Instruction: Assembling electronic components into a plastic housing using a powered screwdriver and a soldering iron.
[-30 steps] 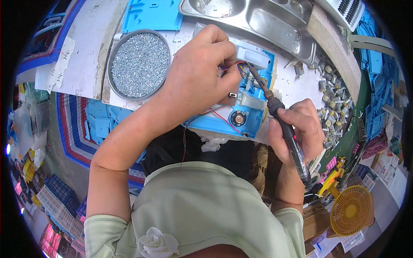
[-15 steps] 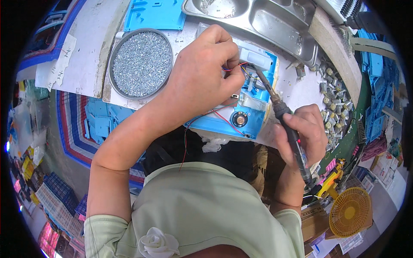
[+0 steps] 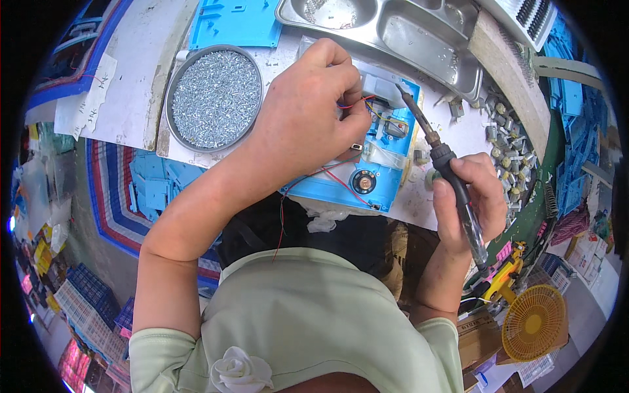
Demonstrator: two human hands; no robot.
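My left hand (image 3: pixel 311 108) is closed in a pinch over a blue plastic housing (image 3: pixel 388 198), with thin red and blue wires (image 3: pixel 356 103) at its fingertips. My right hand (image 3: pixel 483 196) grips a soldering iron (image 3: pixel 452 167) by its black handle. The iron's tip points up and left over the housing's right part, apart from the wires. In the housing sit a round speaker (image 3: pixel 363 182) and a white plastic part (image 3: pixel 383 90). More red and green wires trail from the housing's near edge toward my lap. My left hand covers the housing's left part.
A round bowl of small screws (image 3: pixel 215 98) stands left of my left hand. Beyond the housing lies a metal compartment tray (image 3: pixel 419 49), with another blue panel (image 3: pixel 236 23) at its left. Several small motors (image 3: pixel 508 150) lie to the right. A yellow fan (image 3: pixel 534 322) is at lower right.
My right hand has moved the soldering iron to the right, and its tip has come away from the wires. My left hand has stayed nearly still.
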